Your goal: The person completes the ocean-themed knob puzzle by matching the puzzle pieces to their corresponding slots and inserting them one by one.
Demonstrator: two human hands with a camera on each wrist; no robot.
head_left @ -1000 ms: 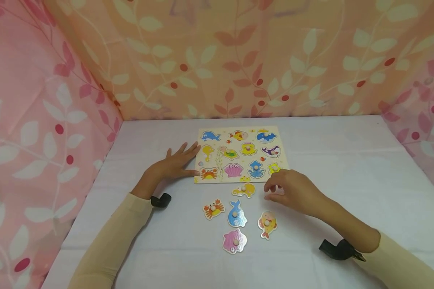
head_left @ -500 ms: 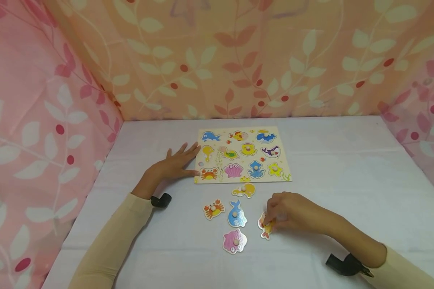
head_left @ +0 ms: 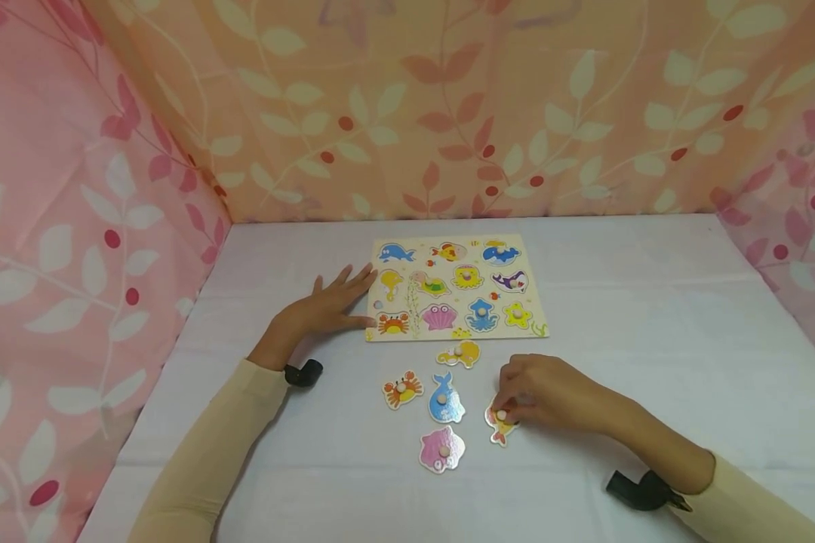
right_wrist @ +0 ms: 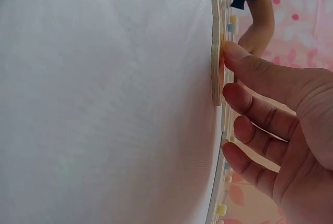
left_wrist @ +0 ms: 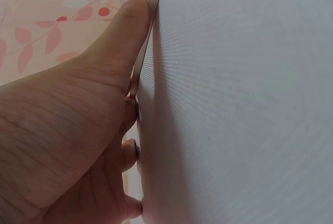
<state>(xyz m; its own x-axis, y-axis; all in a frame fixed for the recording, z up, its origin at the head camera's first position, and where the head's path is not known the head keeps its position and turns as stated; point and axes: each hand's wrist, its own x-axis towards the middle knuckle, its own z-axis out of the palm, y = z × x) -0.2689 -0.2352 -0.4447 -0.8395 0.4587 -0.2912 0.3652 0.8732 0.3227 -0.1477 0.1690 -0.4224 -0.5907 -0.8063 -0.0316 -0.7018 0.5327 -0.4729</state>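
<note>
In the head view my left hand (head_left: 322,309) rests with spread fingers at the left edge of the wooden puzzle board (head_left: 536,305). Its thumb and fingertips touch that edge; in the left wrist view the hand (left_wrist: 88,125) lies along it. My right hand (head_left: 560,392) pinches the knob of a yellow-and-red fish puzzle piece (head_left: 499,435), with thumb and index finger at it and part of the fish covered. The right wrist view has the piece (right_wrist: 215,52) edge-on under the thumb, the other fingers of the hand (right_wrist: 281,125) loosely bent.
Between the hands lie a yellow seahorse piece (head_left: 469,352), a crab piece (head_left: 395,397), a blue whale piece (head_left: 448,411) and a pink shell piece (head_left: 433,445). Several knobbed pieces, including a starfish (head_left: 518,323), sit in the board. Patterned cloth (head_left: 407,113) walls the white table (head_left: 625,286).
My right hand has come down from the board's lower right corner to the fish piece and taken its knob. The left hand stays at the board's edge.
</note>
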